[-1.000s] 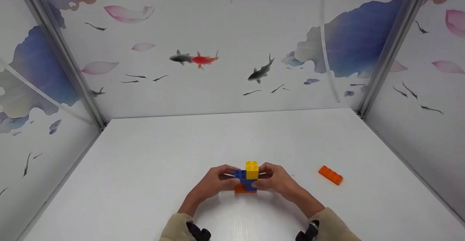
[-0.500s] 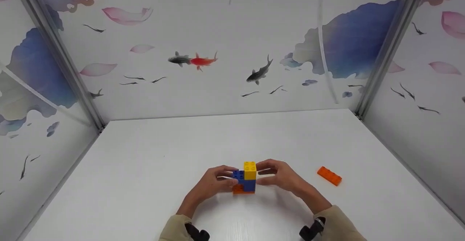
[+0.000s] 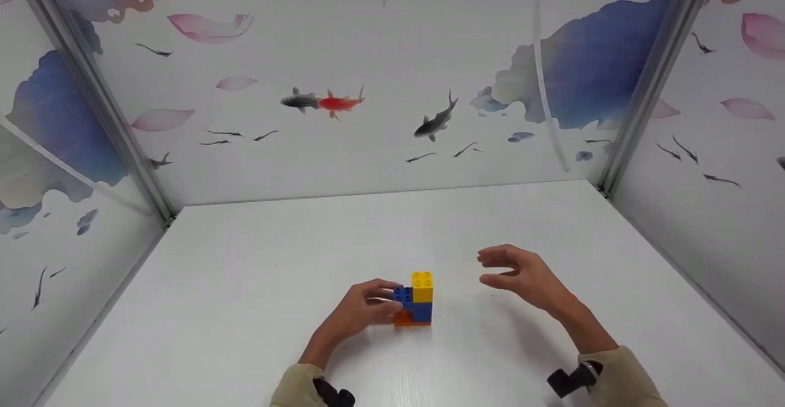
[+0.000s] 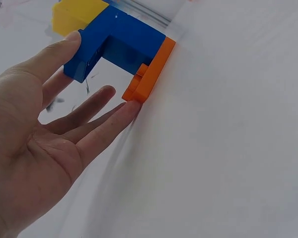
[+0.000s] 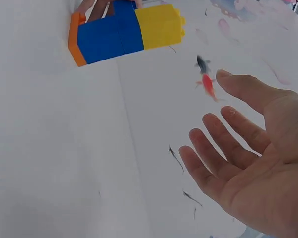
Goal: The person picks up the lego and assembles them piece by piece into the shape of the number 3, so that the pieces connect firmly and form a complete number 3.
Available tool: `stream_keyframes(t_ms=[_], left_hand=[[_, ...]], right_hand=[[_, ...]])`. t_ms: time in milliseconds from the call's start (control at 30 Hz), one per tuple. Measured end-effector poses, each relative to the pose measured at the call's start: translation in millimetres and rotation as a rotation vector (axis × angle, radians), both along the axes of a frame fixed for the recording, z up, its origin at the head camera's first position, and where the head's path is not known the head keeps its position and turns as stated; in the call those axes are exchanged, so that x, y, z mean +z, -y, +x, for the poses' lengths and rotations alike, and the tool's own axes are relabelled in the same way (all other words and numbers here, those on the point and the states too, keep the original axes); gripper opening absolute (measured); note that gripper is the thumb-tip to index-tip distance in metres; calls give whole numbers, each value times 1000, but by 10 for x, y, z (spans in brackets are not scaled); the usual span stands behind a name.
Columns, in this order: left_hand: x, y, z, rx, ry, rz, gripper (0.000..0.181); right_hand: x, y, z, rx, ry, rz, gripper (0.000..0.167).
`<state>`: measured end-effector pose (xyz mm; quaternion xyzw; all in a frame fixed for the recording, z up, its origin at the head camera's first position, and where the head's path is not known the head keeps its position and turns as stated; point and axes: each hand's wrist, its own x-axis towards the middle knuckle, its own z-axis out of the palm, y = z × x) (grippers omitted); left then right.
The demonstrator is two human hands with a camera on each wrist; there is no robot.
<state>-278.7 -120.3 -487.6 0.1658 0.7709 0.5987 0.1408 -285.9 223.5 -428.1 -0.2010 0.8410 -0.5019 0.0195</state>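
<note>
A stack stands on the table: an orange brick (image 3: 403, 317) at the bottom, blue bricks (image 3: 422, 312) above it, and a yellow brick (image 3: 422, 288) on top at the right. The left hand (image 3: 360, 306) grips the stack's left side. In the left wrist view, its thumb lies against the overhanging blue brick (image 4: 86, 54) and a fingertip touches the orange brick (image 4: 154, 74). To the right of the stack, the right hand (image 3: 524, 276) is above the table, fingers apart and holding nothing. Its palm and spread fingers (image 5: 258, 158) show in the right wrist view.
Only a sliver of another orange brick (image 3: 573, 297) shows beside the right forearm, which hides the remainder. White table (image 3: 294, 241) extends around the stack, enclosed by printed panels (image 3: 368, 162) at the back and sides.
The right hand has let go of the stack and moved right and away from the body, its forearm now covering the loose orange brick. The left hand has stayed on the stack.
</note>
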Motion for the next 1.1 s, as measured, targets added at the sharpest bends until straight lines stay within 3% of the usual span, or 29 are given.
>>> stream_keyframes(t_ms=[167,500,767,967,1100], left_hand=[[-12,-40,25,1,13,9,49],[-31,-55,32,2,-14,3,48],[-11,-24,18,-8,-16,-9,49],[-15,-3,2,1,-20,-12,49],[-46,5,20,-1,-27,-11,49]], right_hand=[[-64,-363,40,-70,-30,-13,49],[-109,-1002,-8,-242,1,89,60],[-261,-1276,-27,-267,77,125,68],[-398,-1382,-60,-264,233,132,70],[-478,-1407,-56,-250,274,152,72]])
